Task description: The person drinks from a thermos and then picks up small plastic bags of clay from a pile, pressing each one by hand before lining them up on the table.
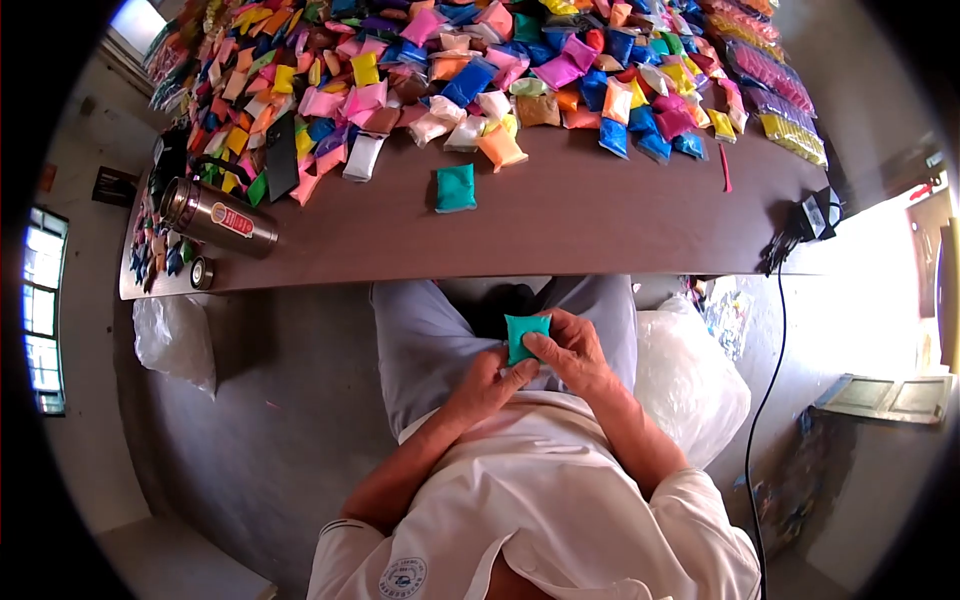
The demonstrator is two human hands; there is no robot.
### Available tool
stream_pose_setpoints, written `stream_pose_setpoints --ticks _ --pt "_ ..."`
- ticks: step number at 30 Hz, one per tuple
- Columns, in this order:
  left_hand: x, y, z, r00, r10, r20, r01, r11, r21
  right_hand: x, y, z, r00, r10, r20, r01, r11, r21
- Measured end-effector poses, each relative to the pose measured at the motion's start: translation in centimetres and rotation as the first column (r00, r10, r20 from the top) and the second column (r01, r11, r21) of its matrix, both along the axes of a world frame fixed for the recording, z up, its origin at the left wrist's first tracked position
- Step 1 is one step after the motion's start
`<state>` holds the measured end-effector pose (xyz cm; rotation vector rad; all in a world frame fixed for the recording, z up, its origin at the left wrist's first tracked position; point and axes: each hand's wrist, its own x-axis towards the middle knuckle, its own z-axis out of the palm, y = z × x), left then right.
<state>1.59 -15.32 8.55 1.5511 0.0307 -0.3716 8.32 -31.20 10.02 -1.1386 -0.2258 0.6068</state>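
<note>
Between my hands, above my lap, is a small plump teal packet [522,328] with a clear wrapper edge. My right hand [574,352] grips its right side, the thumb pressed on its face. At the packet's lower left edge my left hand [492,384] pinches it; part of those fingers is hidden behind it. Another teal packet [456,189] lies flat on the brown table [370,235], apart from both hands.
A large heap of colourful packets [470,82] covers the table's far side. On the left lie a steel flask [222,217] and its cap [202,273]. A black adapter [815,215] with a hanging cable is at the right. Plastic bags [690,375] stand beside my legs.
</note>
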Motion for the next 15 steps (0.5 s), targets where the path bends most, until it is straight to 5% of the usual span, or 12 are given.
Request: stream_pose_setpoints --ticks 2,5,6,8,10,12,15 --pt "0.0 0.2 0.1 0.998 0.062 -0.01 -0.062 0.996 -0.066 0.0 0.2 -0.1 0.999 -0.015 -0.04 0.015 1.0 0.007" --pt "-0.5 0.6 -0.2 0.996 0.074 -0.04 -0.078 0.992 -0.096 0.6 -0.4 0.9 0.978 0.169 0.122 -0.11 0.916 -0.385" --pt "-0.7 0.6 -0.4 0.993 0.101 -0.068 -0.111 0.982 -0.153 1.1 -0.2 1.4 0.976 0.177 0.126 -0.116 0.916 -0.385" --pt "-0.9 0.9 -0.4 0.986 0.137 -0.094 -0.154 0.966 -0.209 2.5 0.5 2.3 0.681 -0.001 0.732 0.413 0.827 -0.383" --pt "-0.8 1.3 -0.3 0.981 0.175 -0.084 -0.189 0.96 -0.208 4.9 1.3 4.2 0.647 0.076 0.758 0.419 0.796 -0.437" --pt "-0.7 1.3 0.0 0.979 0.187 -0.084 -0.201 0.958 -0.206 7.5 3.1 5.2 0.316 0.152 0.937 0.539 0.784 -0.309" --pt "-0.8 1.3 -0.5 0.979 0.192 -0.065 -0.201 0.959 -0.202 10.7 6.7 5.6 0.198 0.231 0.953 0.502 0.81 -0.301"
